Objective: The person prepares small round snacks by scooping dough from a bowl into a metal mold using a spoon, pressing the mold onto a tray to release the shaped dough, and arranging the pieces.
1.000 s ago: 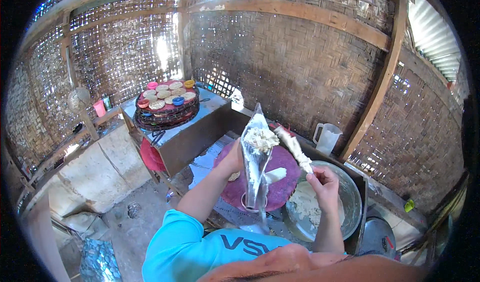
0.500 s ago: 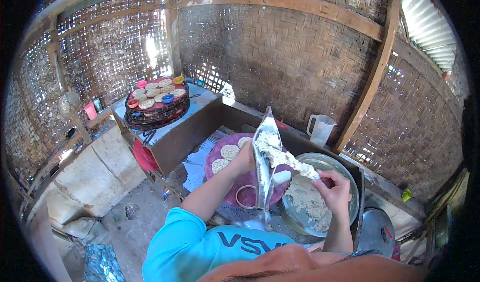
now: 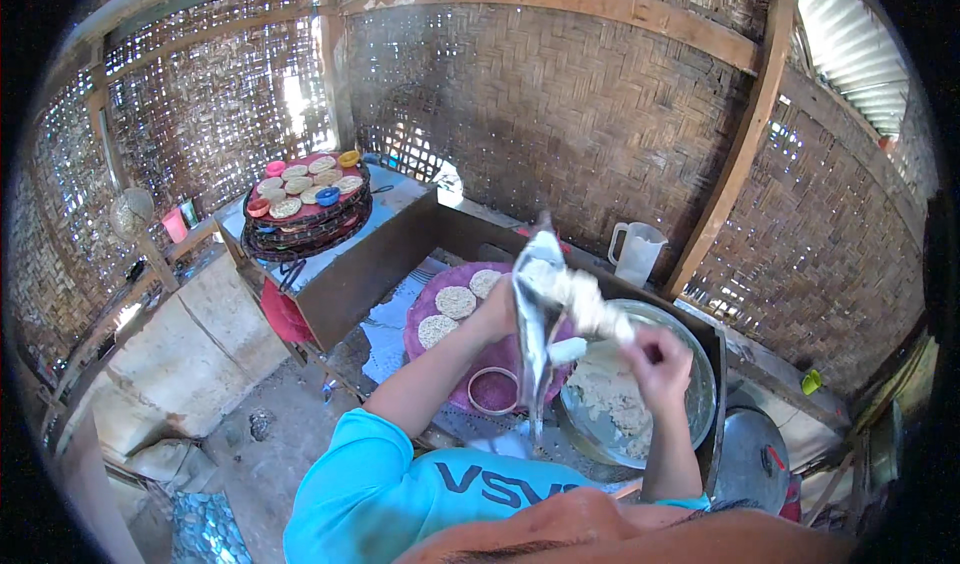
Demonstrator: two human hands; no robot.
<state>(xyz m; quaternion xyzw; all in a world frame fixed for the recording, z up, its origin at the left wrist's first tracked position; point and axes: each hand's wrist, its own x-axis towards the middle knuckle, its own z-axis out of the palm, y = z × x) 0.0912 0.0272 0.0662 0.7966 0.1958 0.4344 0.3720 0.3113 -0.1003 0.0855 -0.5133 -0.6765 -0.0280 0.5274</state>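
Note:
My left hand (image 3: pixel 494 312) grips a clear plastic bag (image 3: pixel 536 349), held upright with its mouth open and pale sticky dough inside. At the bag's mouth is a thick lump of dough (image 3: pixel 588 304), blurred by motion. My right hand (image 3: pixel 664 369) pinches the near end of whatever carries this lump; dough covers it, so its kind is hidden. Below my right hand stands a wide metal basin (image 3: pixel 706 419) holding more dough (image 3: pixel 612 389). Under the bag lies a round purple mat (image 3: pixel 425 364) with several flat pale discs (image 3: pixel 455 302) and a ring mould (image 3: pixel 493 391).
To the left, a raised table (image 3: pixel 400 214) bears stacked dark round trays (image 3: pixel 305 239) topped with discs and small coloured cups. A clear pitcher (image 3: pixel 638 254) stands behind the basin against the woven wall (image 3: pixel 560 104). A large lidded metal pot (image 3: pixel 750 454) is at the right.
My right hand has shifted slightly left, and the dough lump has moved against the bag's mouth. The bag has turned and looks narrower. The whole view has shifted a little.

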